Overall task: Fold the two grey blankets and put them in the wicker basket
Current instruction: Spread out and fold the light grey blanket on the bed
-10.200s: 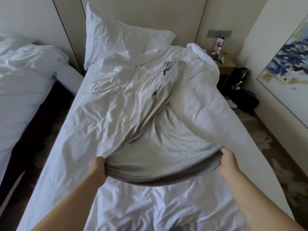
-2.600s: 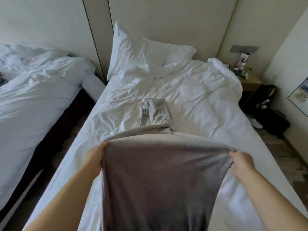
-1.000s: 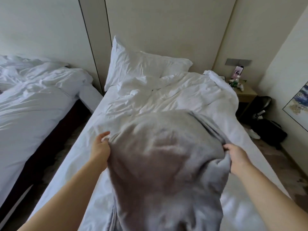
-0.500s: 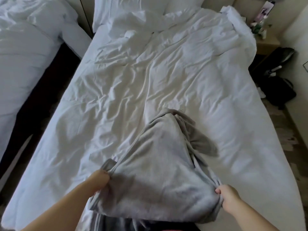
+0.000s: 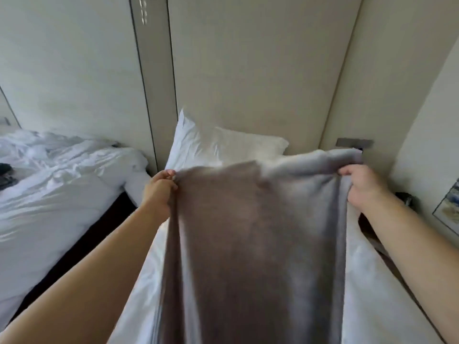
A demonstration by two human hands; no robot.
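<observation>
Lifted since half a second ago, when it was bunched low over the mattress, the soft grey fleece blanket (image 5: 248,244) is now held up in front of the head view and hangs down in one long panel that runs out of the bottom of the frame. Its top left corner is pinched by the left hand (image 5: 160,188), the fingers curled tight against the thumb. Its top right corner is gripped by the right hand (image 5: 365,186), the fingers wrapped over a gathered fold of cloth. The hands are kept well apart and level, so the top edge is stretched nearly straight. This is judged to let the cloth drop free and shake out its creases before it is folded. The cloth is blurred by motion, so it cannot be told whether a single layer or a doubled one is hanging. The blanket is held above the white-sheeted bed (image 5: 367,281), which serves as a surface for laying it down. A plump white pillow (image 5: 223,147) is propped behind it against the pale panelled wall (image 5: 248,70). A neighbouring bed with rumpled white bedding (image 5: 62,182) lies to the left, and the edge of a framed painting (image 5: 449,209) shows at the right. The second grey blanket is hidden or out of frame. The wicker basket is not in view, so nothing can be said of what it holds. Neither blanket is judged to be ready for it yet.
</observation>
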